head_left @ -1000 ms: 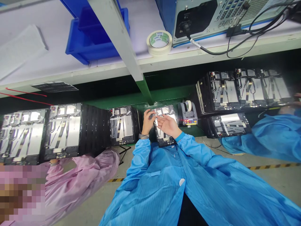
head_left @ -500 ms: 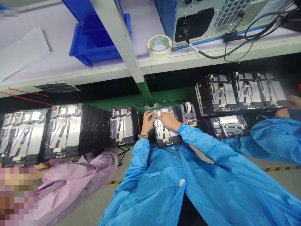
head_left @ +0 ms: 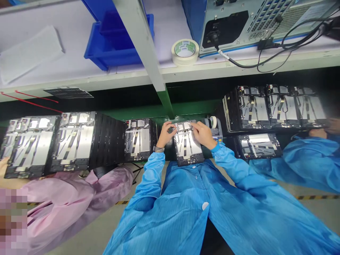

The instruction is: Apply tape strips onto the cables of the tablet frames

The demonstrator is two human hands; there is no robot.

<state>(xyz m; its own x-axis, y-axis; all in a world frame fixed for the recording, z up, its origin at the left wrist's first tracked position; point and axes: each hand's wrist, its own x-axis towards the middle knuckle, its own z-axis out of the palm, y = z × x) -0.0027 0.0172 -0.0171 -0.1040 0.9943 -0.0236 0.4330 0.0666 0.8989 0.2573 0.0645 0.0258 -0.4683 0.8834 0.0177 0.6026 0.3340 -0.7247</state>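
An opened tablet housing (head_left: 187, 147) lies in front of my body, its silvery inside and dark cables facing up. At its upper left corner is my left hand (head_left: 166, 134), thumb and forefinger bent together over the edge. My right hand (head_left: 204, 134) rests at the upper right corner, fingers curled inward with the tips on the housing. Anything small between the fingertips of either hand is too fine to make out. Just behind my right hand stands a tape dispenser (head_left: 217, 129) with a roll of tape, partly covered by that hand.
Stacks of similar housings stand on the left (head_left: 73, 141) and right (head_left: 253, 109); another housing (head_left: 259, 145) lies nearby. Above runs a shelf with a blue bin (head_left: 92, 49), a tape roll (head_left: 185, 60) and a computer case (head_left: 255, 24). Co-workers sit on both sides.
My right hand has moved right, away from my left hand, to the housing's upper right corner. My left hand stays at the upper left. The view has shifted slightly.
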